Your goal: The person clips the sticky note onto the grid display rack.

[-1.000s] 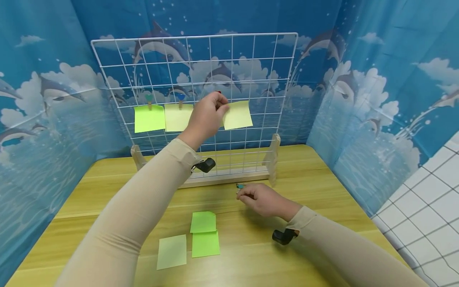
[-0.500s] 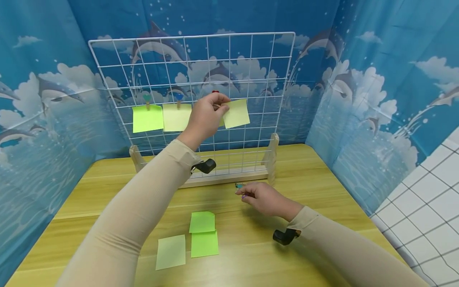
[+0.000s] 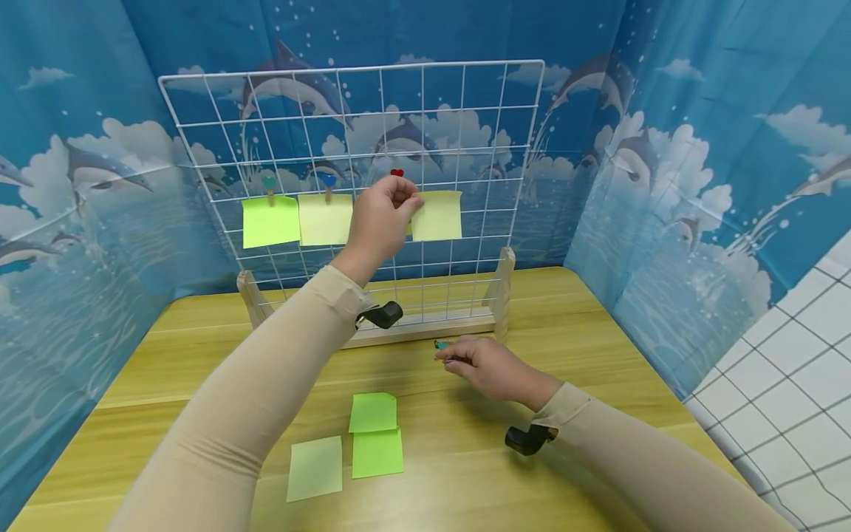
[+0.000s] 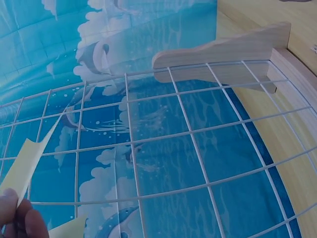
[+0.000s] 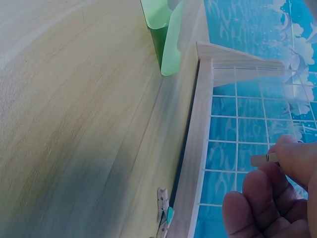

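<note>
My left hand (image 3: 379,225) pinches the top left corner of a pale yellow sticky note (image 3: 439,216) in front of the white wire grid (image 3: 422,148). In the left wrist view the note (image 4: 22,166) is seen nearly edge-on between thumb and finger. Low over the table, my right hand (image 3: 492,367) pinches a small wooden clothespin (image 5: 260,160) between thumb and finger, its other end hidden. Beside that hand, small clothespins (image 5: 162,208) lie along the grid's wooden base, one with a teal piece.
A green note (image 3: 270,222) and a pale yellow note (image 3: 326,222) hang clipped on the grid. A red heart clip (image 3: 397,173) shows above my left hand, its note mostly covered. Two green notes (image 3: 377,453) and a pale one (image 3: 315,469) lie on the table (image 3: 199,369).
The note in my left hand has turned from tilted to nearly straight and dropped slightly. A purple bit seen between my right fingers half a second ago is now mostly covered.
</note>
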The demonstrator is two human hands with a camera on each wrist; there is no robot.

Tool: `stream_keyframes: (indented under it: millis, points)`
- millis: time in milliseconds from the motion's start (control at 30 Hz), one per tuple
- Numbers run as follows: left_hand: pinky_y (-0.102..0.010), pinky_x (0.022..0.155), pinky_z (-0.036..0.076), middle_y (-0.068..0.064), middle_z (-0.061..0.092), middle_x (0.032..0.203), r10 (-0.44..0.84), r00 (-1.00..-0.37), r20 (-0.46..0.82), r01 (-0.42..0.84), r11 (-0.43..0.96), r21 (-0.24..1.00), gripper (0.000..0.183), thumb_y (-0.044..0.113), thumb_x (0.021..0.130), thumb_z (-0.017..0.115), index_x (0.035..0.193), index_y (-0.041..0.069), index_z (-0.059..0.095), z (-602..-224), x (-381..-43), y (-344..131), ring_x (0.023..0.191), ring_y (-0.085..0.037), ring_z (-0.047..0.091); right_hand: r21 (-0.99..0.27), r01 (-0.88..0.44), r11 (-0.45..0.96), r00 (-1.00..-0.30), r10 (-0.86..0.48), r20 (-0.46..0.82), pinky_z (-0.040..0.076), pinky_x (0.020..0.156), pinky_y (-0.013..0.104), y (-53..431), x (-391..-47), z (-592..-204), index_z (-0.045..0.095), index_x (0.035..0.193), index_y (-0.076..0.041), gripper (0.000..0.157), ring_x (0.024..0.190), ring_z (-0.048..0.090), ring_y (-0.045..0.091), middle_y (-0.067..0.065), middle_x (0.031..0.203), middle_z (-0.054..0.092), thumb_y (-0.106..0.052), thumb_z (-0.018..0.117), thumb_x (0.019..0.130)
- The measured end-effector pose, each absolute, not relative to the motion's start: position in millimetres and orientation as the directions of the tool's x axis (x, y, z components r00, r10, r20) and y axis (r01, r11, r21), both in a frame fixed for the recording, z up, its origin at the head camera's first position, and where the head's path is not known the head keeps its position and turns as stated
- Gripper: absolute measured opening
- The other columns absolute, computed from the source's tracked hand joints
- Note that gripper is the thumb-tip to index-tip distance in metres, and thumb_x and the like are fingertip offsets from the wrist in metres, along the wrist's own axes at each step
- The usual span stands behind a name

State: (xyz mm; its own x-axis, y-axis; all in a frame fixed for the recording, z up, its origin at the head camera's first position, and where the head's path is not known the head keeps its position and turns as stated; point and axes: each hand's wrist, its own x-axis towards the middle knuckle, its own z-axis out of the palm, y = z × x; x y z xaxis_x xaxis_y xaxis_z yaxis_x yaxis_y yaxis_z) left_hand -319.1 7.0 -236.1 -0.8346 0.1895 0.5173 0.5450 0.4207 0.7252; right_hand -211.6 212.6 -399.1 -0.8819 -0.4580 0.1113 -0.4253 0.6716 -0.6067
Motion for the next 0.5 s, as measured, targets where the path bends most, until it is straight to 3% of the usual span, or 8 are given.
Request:
stream_keyframes:
  millis: [267,500]
  points:
    - [-0.030,0.066,0.047,-0.008,0.068,0.097,0.162,-0.814,0.558,0.574,0.377,0.727,0.016,0.021,0.108,0.062,0.118,0.012,0.069,-237.9,-316.9,7.7,0.076,-0.023,0.056,-0.606,-0.421,0.675,-0.884,-0.453,0.110,0.059,0.082,0.023,212.5,-212.4,-401.5,0.074,0.132,-0.010,0.028,0.109,0.072,0.016,0.009,0.128,0.074,-0.015,0.062,0.107]
    - [-0.028,0.070,0.050,-0.010,0.075,0.111,0.149,-0.835,0.530,0.545,0.364,0.756,0.026,0.020,0.105,0.067,0.128,0.007,0.063,-239.1,-315.2,8.6,0.093,-0.021,0.065,-0.617,-0.417,0.667,-0.884,-0.456,0.105,0.061,0.087,0.028,213.1,-210.3,-401.9,0.073,0.132,-0.009,0.028,0.114,0.073,0.021,0.008,0.129,0.074,-0.014,0.063,0.107]
